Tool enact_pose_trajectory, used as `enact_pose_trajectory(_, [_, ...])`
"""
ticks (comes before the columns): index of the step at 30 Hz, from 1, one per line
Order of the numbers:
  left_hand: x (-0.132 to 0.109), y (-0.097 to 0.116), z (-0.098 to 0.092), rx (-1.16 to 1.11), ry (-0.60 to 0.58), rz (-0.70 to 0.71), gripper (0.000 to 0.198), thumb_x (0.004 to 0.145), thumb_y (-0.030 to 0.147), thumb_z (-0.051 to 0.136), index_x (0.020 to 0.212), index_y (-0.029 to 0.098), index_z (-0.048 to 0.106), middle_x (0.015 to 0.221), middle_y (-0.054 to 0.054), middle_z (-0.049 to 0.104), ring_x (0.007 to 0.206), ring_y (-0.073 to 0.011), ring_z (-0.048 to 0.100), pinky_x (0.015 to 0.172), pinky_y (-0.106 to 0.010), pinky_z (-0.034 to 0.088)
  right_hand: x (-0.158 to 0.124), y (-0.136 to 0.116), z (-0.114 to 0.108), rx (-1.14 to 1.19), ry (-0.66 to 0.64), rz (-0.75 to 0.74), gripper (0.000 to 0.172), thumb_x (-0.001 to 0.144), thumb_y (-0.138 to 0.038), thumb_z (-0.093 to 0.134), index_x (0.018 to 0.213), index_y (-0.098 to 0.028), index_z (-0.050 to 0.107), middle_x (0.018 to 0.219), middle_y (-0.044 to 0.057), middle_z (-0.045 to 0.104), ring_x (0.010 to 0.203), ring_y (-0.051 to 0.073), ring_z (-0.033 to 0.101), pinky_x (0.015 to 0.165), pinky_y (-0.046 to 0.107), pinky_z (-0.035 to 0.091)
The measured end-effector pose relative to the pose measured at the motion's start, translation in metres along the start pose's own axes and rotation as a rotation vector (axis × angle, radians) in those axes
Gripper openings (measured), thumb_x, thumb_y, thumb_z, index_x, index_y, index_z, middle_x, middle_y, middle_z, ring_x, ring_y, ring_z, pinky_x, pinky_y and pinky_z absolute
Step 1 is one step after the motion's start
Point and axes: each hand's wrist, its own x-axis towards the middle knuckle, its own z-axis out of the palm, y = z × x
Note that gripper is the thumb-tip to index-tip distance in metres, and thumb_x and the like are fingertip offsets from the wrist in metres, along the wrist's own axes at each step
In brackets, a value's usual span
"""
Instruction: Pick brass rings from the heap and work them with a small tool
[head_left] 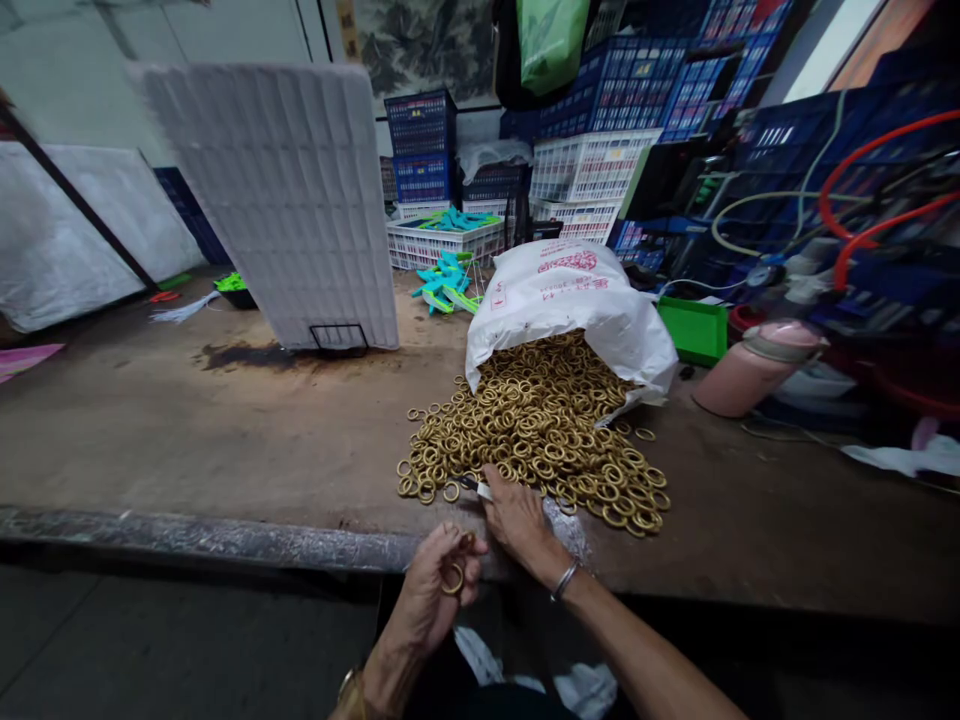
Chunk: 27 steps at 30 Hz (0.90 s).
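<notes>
Gold-coloured rings [540, 435] lie in a big heap near the front of the bench, spilling from the mouth of a white woven sack [570, 285]. My left hand [431, 590] is curled in front of the bench edge, its fingers closed on a gold ring [452, 580]; another ring shows by the fingertips. Just right of it, at the heap's near edge, my right hand [521, 520] is closed around a small tool [484, 491] with a white part and a dark, thin tip pointing left. My fingers hide most of that tool.
A tall white quilted panel [285, 200] stands at the back left. Turquoise and green pieces [448, 280] lie behind the heap. To the right are a green tray [694, 330] and a pink bottle [757, 368]. Blue crates [420, 140] are stacked behind the bench [187, 430].
</notes>
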Motion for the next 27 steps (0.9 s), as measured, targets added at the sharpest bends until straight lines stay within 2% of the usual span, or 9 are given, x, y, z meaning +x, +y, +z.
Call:
enact_pose_trajectory(4, [0.002, 0.002, -0.006, -0.126, -0.001, -0.085, 0.019, 0.070, 0.027, 0.060, 0.083, 0.017, 0.052, 0.068, 0.000, 0.055, 0.050, -0.0068, 0.047, 0.040, -0.016, 0.029, 0.001, 0.003, 0.005, -0.028, -0.009, 0.021, 0.027, 0.076, -0.015, 0.043, 0.103, -0.019, 0.042, 0.075, 0.003, 0.063, 0.066, 0.016, 0.059, 0.052, 0.025, 0.024])
enact_pose_trajectory(6, [0.005, 0.002, -0.008, -0.167, 0.006, -0.103, 0.015, 0.069, 0.027, 0.060, 0.076, 0.014, 0.054, 0.068, -0.001, 0.055, 0.052, -0.0074, 0.048, 0.040, -0.015, 0.030, 0.001, 0.004, 0.005, -0.023, -0.006, 0.027, 0.025, 0.076, -0.014, 0.043, 0.101, -0.020, 0.043, 0.074, 0.003, 0.063, 0.066, 0.016, 0.059, 0.052, 0.025, 0.023])
enact_pose_trajectory(9, [0.009, 0.002, -0.010, -0.203, 0.052, -0.112, 0.020, 0.069, 0.028, 0.061, 0.061, 0.012, 0.051, 0.068, -0.003, 0.055, 0.056, -0.0095, 0.051, 0.040, -0.016, 0.033, 0.001, 0.006, 0.004, -0.015, -0.001, 0.054, 0.022, 0.075, -0.012, 0.042, 0.096, -0.020, 0.045, 0.072, 0.003, 0.063, 0.063, 0.015, 0.058, 0.051, 0.025, 0.021])
enact_pose_trajectory(12, [0.013, 0.002, -0.010, -0.208, 0.094, -0.106, 0.020, 0.068, 0.027, 0.063, 0.061, 0.012, 0.051, 0.067, -0.003, 0.055, 0.058, -0.0107, 0.052, 0.041, -0.017, 0.035, 0.000, 0.010, 0.003, 0.009, -0.002, 0.093, 0.022, 0.074, -0.011, 0.042, 0.093, -0.020, 0.047, 0.070, 0.002, 0.063, 0.060, 0.014, 0.056, 0.051, 0.025, 0.020])
enact_pose_trajectory(17, [0.014, 0.002, -0.008, -0.221, 0.059, -0.107, 0.024, 0.066, 0.029, 0.065, 0.061, 0.013, 0.048, 0.058, 0.002, 0.049, 0.046, -0.0055, 0.044, 0.038, -0.015, 0.027, -0.003, 0.021, 0.000, 0.086, 0.046, 0.172, 0.017, 0.079, -0.016, 0.039, 0.091, -0.019, 0.050, 0.067, 0.002, 0.062, 0.059, 0.014, 0.056, 0.052, 0.024, 0.022])
enact_pose_trajectory(20, [0.016, 0.000, -0.007, -0.237, 0.061, -0.111, 0.027, 0.067, 0.031, 0.064, 0.060, 0.015, 0.044, 0.054, 0.004, 0.046, 0.040, -0.0032, 0.037, 0.035, -0.015, 0.021, -0.007, 0.025, 0.001, 0.124, 0.071, 0.130, 0.018, 0.079, -0.016, 0.041, 0.093, -0.019, 0.051, 0.071, 0.002, 0.063, 0.064, 0.014, 0.057, 0.055, 0.024, 0.025])
enact_pose_trajectory(24, [0.018, -0.002, -0.007, -0.236, 0.085, -0.127, 0.027, 0.067, 0.032, 0.063, 0.061, 0.015, 0.042, 0.053, 0.005, 0.044, 0.036, -0.0013, 0.032, 0.034, -0.014, 0.015, -0.007, 0.021, 0.003, 0.088, 0.084, 0.094, 0.018, 0.081, -0.021, 0.043, 0.098, -0.021, 0.050, 0.074, 0.003, 0.064, 0.066, 0.016, 0.059, 0.056, 0.024, 0.027])
enact_pose_trajectory(27, [0.018, -0.003, -0.007, -0.203, 0.094, -0.121, 0.027, 0.067, 0.033, 0.063, 0.062, 0.015, 0.043, 0.053, 0.005, 0.044, 0.035, -0.0008, 0.031, 0.034, -0.014, 0.013, -0.002, 0.014, 0.002, 0.018, 0.081, 0.114, 0.014, 0.083, -0.028, 0.043, 0.093, -0.021, 0.051, 0.073, 0.004, 0.064, 0.065, 0.016, 0.059, 0.055, 0.025, 0.027])
